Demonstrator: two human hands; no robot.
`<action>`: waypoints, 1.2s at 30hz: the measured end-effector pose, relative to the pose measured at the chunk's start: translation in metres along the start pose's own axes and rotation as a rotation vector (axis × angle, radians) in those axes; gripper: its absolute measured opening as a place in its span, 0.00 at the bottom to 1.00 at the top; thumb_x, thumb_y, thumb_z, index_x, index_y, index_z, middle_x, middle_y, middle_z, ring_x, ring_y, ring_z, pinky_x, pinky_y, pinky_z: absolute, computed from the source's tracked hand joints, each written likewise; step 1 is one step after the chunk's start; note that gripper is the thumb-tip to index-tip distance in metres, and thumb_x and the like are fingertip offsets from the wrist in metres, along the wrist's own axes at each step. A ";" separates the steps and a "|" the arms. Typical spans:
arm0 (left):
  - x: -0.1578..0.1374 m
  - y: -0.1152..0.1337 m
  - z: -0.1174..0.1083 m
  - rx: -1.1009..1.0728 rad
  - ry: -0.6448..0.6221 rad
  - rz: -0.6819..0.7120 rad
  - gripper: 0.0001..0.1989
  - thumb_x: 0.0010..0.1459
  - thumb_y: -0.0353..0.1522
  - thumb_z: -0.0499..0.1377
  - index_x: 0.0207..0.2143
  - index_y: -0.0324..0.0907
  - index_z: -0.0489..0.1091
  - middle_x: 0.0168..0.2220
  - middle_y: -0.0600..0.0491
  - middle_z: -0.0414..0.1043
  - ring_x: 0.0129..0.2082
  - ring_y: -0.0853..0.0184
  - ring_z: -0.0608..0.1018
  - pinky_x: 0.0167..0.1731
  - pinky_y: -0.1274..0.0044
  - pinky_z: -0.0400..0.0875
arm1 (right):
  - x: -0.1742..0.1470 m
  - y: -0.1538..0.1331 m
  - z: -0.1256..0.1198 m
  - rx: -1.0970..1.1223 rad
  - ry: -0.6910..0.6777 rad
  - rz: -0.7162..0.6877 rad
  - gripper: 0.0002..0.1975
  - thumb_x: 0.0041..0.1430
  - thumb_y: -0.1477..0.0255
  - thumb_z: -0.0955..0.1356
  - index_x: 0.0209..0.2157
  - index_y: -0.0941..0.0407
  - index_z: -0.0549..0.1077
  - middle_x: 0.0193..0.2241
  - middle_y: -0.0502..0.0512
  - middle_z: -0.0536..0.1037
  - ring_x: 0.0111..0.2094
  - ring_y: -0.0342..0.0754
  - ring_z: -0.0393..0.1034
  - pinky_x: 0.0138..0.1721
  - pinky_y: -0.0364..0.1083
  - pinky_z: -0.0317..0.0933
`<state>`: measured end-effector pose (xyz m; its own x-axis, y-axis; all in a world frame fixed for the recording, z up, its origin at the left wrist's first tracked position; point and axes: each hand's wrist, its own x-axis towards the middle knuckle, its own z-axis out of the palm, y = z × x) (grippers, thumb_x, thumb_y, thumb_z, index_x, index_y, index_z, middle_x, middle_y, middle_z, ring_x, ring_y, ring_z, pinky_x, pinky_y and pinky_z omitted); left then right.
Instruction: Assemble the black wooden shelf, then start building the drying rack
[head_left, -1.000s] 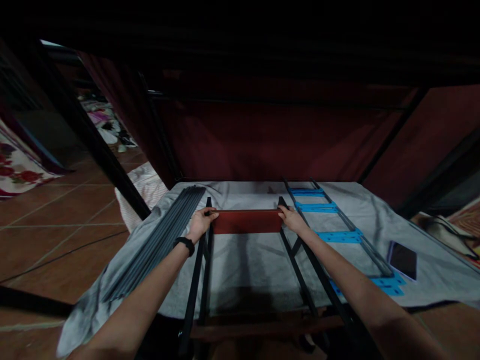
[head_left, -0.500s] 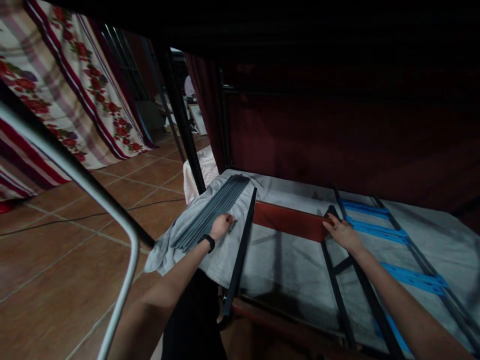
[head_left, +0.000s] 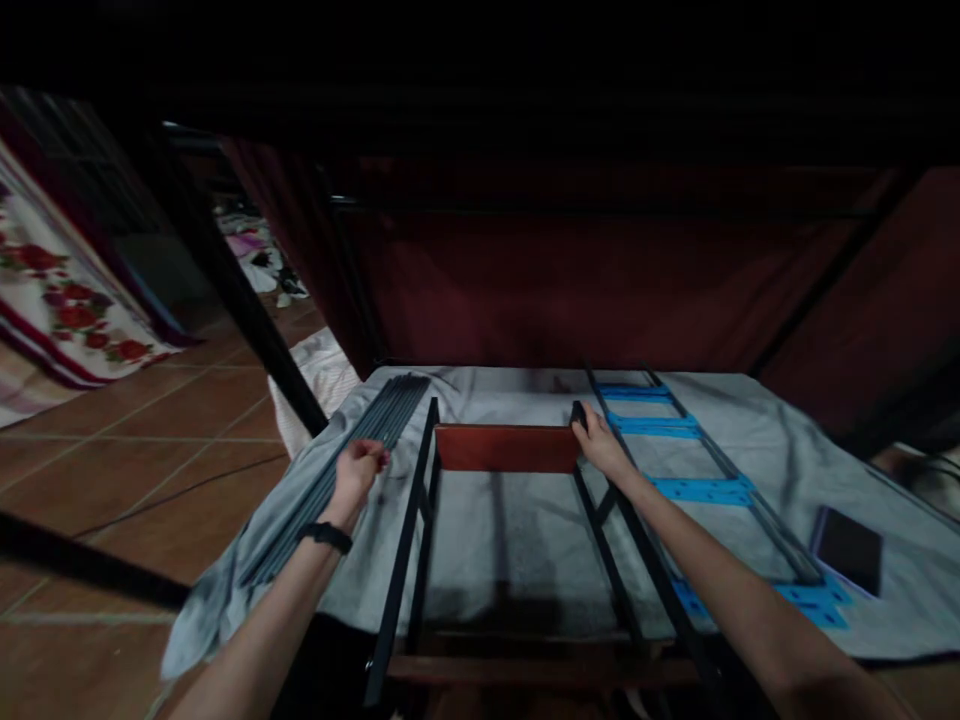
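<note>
My left hand (head_left: 360, 468), with a dark band at the wrist, is closed in a pinch above the edge of a bundle of grey rods (head_left: 337, 470). Whatever its fingertips hold is too small to make out. My right hand (head_left: 602, 443) grips the upper end of the right side of a black metal frame (head_left: 405, 540), beside a reddish-brown board (head_left: 506, 448). The board stands on edge between the frame's two sides. Nearer to me, a brown bar (head_left: 540, 672) also runs between them.
A grey-white cloth (head_left: 510, 550) covers the surface. Right of the frame lie dark bars with blue slotted strips (head_left: 701, 490), and a phone (head_left: 849, 550) beyond them. Dark posts (head_left: 247, 310) rise at the left. A dark red curtain (head_left: 540, 300) hangs behind.
My view has turned right, bringing the phone into sight. The board and frame now face me squarely. My left hand has come back toward the rods, and my right hand stays at the frame's end.
</note>
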<state>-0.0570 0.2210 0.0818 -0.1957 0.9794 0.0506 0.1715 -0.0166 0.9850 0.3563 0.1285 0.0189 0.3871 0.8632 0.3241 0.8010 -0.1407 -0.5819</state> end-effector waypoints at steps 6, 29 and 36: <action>-0.024 0.079 0.097 -0.070 -0.512 0.234 0.11 0.51 0.37 0.65 0.30 0.41 0.67 0.23 0.56 0.71 0.21 0.72 0.71 0.21 0.81 0.64 | 0.007 -0.005 -0.016 0.425 0.276 -0.037 0.21 0.62 0.64 0.59 0.53 0.54 0.72 0.53 0.60 0.74 0.57 0.53 0.66 0.61 0.56 0.57; -0.072 0.056 0.284 0.470 -0.766 0.535 0.20 0.57 0.33 0.61 0.52 0.42 0.67 0.46 0.46 0.74 0.44 0.62 0.77 0.44 0.71 0.71 | -0.003 0.053 -0.036 1.415 0.268 0.384 0.22 0.39 0.54 0.75 0.30 0.57 0.77 0.28 0.54 0.79 0.28 0.46 0.73 0.32 0.47 0.70; -0.073 0.034 0.290 0.544 -0.904 0.476 0.31 0.58 0.33 0.61 0.64 0.47 0.59 0.40 0.52 0.79 0.38 0.64 0.80 0.42 0.72 0.73 | 0.013 0.043 0.007 1.572 0.274 0.469 0.24 0.37 0.53 0.76 0.31 0.56 0.76 0.27 0.53 0.78 0.28 0.47 0.75 0.35 0.49 0.72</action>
<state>0.2429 0.2070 0.0643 0.7245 0.6878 0.0445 0.4785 -0.5484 0.6858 0.3929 0.1363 -0.0072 0.6453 0.7607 -0.0704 -0.5458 0.3946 -0.7391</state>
